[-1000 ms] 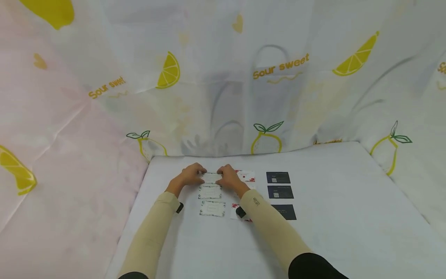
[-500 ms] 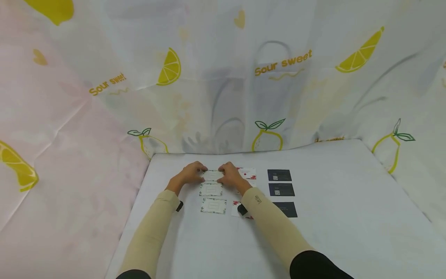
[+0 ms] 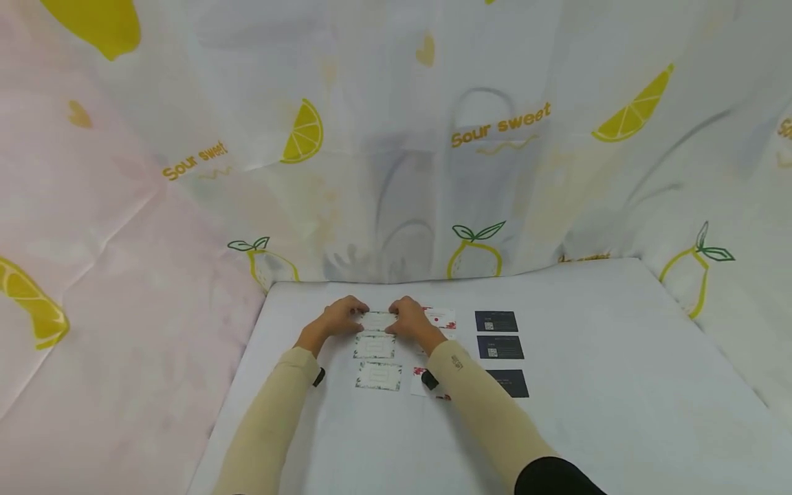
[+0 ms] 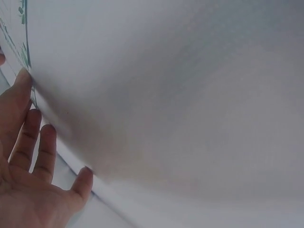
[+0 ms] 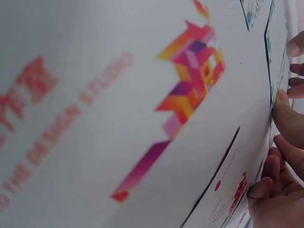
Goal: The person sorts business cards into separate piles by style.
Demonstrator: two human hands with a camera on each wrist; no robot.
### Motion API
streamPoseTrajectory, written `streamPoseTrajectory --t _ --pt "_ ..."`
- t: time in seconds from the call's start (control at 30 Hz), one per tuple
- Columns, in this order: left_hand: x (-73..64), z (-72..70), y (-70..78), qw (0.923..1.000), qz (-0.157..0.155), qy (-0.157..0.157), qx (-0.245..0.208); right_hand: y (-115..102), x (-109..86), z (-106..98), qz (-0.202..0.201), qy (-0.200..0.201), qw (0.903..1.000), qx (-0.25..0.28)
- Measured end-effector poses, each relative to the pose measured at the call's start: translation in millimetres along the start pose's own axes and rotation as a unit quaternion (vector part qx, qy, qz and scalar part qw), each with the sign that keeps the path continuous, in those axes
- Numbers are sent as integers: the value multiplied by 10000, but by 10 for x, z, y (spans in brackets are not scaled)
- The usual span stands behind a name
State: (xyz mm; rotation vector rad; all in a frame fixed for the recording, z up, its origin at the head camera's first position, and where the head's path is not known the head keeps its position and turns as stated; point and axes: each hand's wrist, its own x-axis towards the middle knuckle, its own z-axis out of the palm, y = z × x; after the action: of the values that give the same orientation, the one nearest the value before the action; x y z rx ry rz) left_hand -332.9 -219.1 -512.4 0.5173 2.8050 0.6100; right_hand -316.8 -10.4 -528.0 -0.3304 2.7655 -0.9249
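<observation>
A white card with a green leafy border point(image 3: 379, 320) lies at the back of the left column of cards. My left hand point(image 3: 337, 317) holds its left end, thumb and index finger at the corners. At the opposite end my right hand point(image 3: 411, 320) has its thumb and fingertips on the card. In the left wrist view, the left hand's other fingers point(image 4: 46, 152) touch the white surface. The right wrist view shows the right hand point(image 5: 280, 190) low, close to a red-printed card. Two matching leafy cards point(image 3: 374, 346) point(image 3: 379, 376) lie nearer me in the same column.
Red-and-white business cards point(image 3: 440, 317) form a middle column, partly covered by the right hand and forearm. Dark business cards point(image 3: 496, 321) make a column to the right, the nearest one partly behind the sleeve. A lemon-print curtain point(image 3: 408, 172) hangs behind the white table point(image 3: 619, 357).
The head view has tilted slightly. Both hands stay at the ends of the far leafy card, with hardly any visible movement. The other cards lie as before.
</observation>
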Motion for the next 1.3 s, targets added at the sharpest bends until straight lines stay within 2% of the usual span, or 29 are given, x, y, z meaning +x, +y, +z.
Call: streamPoseTrajectory --t 0.07,0.3,0.57,0.8,1.3 --pt "4 -8 -1 9999 -25 72 -74 -2 16 -8 -55 47 10000 25" --pt "-5 -15 12 10000 -31 -27 -44 6 37 9 -51 -85 9998 -181" --pt "19 -36 58 9999 -51 96 13 1 12 -26 -252 154 9993 -209" --pt "7 1 49 9998 -180 -47 6 4 11 -25 -237 -43 9992 -323" --pt "28 56 83 9995 -277 -11 163 14 12 -58 -342 -86 9984 -436"
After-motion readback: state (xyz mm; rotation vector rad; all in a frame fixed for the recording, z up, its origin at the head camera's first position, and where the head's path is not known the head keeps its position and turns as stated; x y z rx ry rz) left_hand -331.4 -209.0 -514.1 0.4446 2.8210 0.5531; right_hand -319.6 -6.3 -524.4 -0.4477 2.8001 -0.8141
